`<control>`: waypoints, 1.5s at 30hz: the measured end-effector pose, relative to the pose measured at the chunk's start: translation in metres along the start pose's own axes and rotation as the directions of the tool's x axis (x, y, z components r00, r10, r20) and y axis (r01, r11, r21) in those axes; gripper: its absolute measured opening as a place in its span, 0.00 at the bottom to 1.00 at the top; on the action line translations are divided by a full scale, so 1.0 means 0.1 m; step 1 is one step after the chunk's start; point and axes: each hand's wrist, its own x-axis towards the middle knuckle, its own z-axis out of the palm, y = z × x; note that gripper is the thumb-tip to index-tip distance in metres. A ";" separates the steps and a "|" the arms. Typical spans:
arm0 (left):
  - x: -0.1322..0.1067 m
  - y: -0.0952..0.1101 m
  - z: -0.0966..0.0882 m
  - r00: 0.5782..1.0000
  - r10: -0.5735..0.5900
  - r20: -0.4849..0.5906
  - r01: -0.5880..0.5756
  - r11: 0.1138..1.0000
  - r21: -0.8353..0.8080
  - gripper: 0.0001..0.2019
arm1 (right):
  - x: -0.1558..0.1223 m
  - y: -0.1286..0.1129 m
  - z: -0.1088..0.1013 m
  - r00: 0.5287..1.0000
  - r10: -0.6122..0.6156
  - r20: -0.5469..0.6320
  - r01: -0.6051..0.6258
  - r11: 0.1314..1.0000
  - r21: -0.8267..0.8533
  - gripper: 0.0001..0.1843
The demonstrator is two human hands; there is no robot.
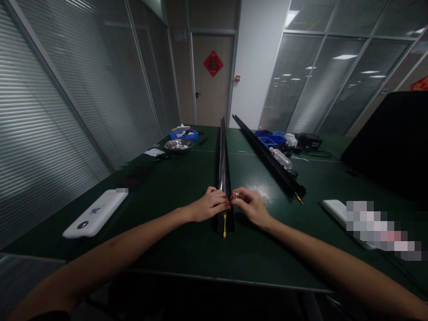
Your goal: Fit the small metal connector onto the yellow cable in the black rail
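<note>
A long black channel-shaped bar (223,165) with a glossy upper face lies lengthwise on the green table, pointing away from me. Over its near part my left hand (211,206) is closed, fingers wrapped across the top. My right hand (250,206) meets the bar's right edge with thumb and fingertips pinched together; what lies between them is hidden. A ring shows on one of its fingers. From the bar's near end sticks out a short yellow wire (225,225) with a metal tip. The two hands almost touch.
A second black bar (267,154) lies slanted to the right, beside a plastic bottle (281,158) and blue bins (266,141). Left stand a metal bowl (179,150), a blue tray (191,136) and a white device (96,214). Another white device (334,209) and a dark monitor (391,142) are at right.
</note>
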 end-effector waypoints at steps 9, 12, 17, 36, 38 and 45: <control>0.00 -0.01 0.02 1.000 0.007 0.003 -0.007 1.000 0.019 0.17 | 0.01 0.00 0.00 1.000 -0.027 -0.002 0.027 0.999 -0.022 0.15; 0.00 0.00 0.01 1.000 0.002 0.000 -0.001 1.000 0.016 0.17 | 0.01 -0.01 0.00 1.000 -0.014 -0.005 0.014 1.000 -0.019 0.16; 0.00 0.02 0.00 1.000 0.000 0.006 0.000 1.000 0.008 0.17 | 0.00 0.00 0.00 1.000 -0.009 -0.007 0.009 1.000 -0.002 0.15; 0.01 0.03 0.00 1.000 -0.023 -0.015 0.023 1.000 0.011 0.16 | 0.00 0.05 -0.01 0.998 -0.050 0.037 0.053 0.996 -0.072 0.18; 0.01 0.02 0.00 1.000 -0.028 -0.011 0.028 1.000 0.012 0.16 | 0.00 0.05 -0.01 0.998 -0.053 0.038 0.055 0.996 -0.076 0.19; 0.00 0.01 -0.01 1.000 -0.028 -0.010 0.028 1.000 0.003 0.16 | 0.00 0.06 -0.02 0.997 -0.062 0.044 0.065 0.995 -0.069 0.20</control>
